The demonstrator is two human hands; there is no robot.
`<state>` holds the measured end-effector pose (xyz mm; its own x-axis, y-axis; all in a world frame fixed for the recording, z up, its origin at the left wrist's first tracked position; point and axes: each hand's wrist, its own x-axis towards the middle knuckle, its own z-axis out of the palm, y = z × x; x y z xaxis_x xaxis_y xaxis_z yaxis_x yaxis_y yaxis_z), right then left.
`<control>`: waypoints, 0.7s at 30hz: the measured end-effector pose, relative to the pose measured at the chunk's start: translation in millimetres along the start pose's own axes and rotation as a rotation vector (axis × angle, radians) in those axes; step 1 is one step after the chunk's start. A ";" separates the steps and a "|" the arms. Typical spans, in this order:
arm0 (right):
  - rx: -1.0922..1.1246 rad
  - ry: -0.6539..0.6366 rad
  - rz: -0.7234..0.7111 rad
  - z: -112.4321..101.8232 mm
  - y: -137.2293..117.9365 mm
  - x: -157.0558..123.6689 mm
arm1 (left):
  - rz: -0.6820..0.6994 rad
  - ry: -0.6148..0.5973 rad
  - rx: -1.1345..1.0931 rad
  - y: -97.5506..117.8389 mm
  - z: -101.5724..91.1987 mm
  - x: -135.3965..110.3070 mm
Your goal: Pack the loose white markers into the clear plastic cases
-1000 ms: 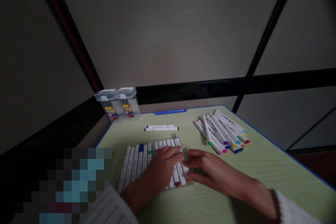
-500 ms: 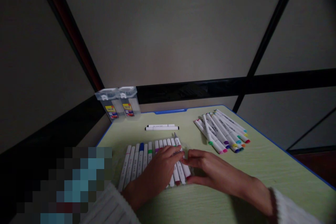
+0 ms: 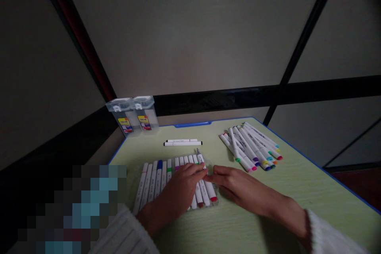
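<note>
White markers with coloured ends lie side by side in a clear plastic tray [image 3: 212, 205]. My left hand [image 3: 183, 184] rests palm down across several of them, its fingers stretched to the right. At the tray's right end is a red-ended marker [image 3: 209, 189], with a grey pointed tip showing at the far end of this right-hand group. My right hand [image 3: 238, 184] is beside the tray's right edge, its foremost fingers touching that marker near the left fingertips. The right thumb is mostly hidden below the hand.
Two black-ended markers [image 3: 183, 143] lie beyond the tray. A loose pile of markers [image 3: 250, 147] is at the right. Two clear lidded boxes [image 3: 131, 117] stand at the table's far left corner, by the wall. The table [image 3: 297, 190] has a blue edge.
My right thumb has drawn away from the red end of the rightmost marker and tucked under the hand, uncovering that end. My left hand stays nearly in place.
</note>
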<state>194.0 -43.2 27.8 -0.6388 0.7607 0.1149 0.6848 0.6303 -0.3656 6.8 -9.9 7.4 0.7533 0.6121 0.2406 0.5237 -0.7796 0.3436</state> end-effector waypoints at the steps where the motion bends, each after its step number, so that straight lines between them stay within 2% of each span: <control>1: -0.004 -0.010 0.010 0.5 0.3 -0.1 | 0.002 0.003 -0.004 0.0 -0.3 -0.2; 21: -0.081 -0.035 0.004 4.0 0.1 0.4 | -0.011 0.005 0.036 3.4 -2.9 -0.2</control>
<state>192.5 -43.5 24.1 -0.6471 0.7580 0.0812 0.7123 0.6391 -0.2902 7.3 -12.3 11.2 0.7456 0.6211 0.2414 0.5457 -0.7770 0.3137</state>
